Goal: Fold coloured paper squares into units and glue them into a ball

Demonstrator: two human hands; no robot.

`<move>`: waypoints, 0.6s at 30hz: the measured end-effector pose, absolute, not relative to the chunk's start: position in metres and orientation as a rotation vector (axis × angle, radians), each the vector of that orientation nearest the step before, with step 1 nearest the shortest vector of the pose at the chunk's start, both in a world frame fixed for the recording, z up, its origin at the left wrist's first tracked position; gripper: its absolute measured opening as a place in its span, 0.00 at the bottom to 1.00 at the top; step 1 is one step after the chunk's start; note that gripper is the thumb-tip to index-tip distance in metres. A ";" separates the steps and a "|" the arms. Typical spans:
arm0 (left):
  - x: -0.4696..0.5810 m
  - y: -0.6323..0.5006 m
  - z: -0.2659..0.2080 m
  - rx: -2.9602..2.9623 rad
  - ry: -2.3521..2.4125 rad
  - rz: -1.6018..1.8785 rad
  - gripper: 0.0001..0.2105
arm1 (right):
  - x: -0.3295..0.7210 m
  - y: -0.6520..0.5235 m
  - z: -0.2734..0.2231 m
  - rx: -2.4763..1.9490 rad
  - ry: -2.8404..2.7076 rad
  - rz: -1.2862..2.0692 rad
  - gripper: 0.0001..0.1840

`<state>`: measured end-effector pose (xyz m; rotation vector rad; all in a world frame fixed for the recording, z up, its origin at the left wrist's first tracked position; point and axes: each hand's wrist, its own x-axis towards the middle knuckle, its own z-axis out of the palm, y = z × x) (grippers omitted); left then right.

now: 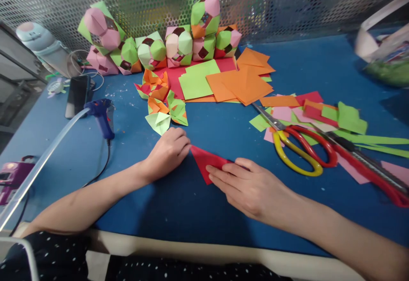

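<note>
A folded piece of red origami paper (204, 161) lies on the blue table in front of me, with a pointed corner toward the left. My left hand (169, 155) is closed, its curled fingertips pinching at that corner. Across the right part of the paper rests my right hand (252, 187), fingers stretched out and pressing it flat; the paper's right end is hidden beneath them. Just beyond my left hand sit several small folded paper pieces in orange (156, 84) and green (178, 108).
Paper-ball models (179, 46) line the back by a perforated metal screen. Orange sheets (246, 85) lie before them. At right are scissors (298, 153), a cutter (367, 157) and paper scraps (348, 119). A glue gun (101, 112), phone (77, 95) and tumbler (44, 44) stand left.
</note>
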<state>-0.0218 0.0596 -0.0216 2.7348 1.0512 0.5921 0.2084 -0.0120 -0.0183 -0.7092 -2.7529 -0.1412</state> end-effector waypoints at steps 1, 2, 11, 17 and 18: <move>-0.022 0.060 -0.021 2.731 1.079 0.616 0.11 | 0.208 -0.012 -0.019 -0.709 -2.754 -0.146 0.16; -0.022 0.059 -0.019 2.730 1.103 0.633 0.10 | 0.208 -0.012 -0.019 -0.707 -2.755 -0.149 0.16; -0.011 -0.003 0.000 2.878 0.739 0.316 0.10 | 0.212 -0.012 -0.019 -0.700 -2.776 -0.164 0.15; -0.010 -0.011 -0.008 2.856 0.792 0.308 0.10 | 0.212 -0.010 -0.015 -0.702 -2.781 -0.148 0.15; -0.009 -0.011 -0.008 2.857 0.799 0.320 0.10 | 0.212 -0.010 -0.015 -0.699 -2.779 -0.141 0.15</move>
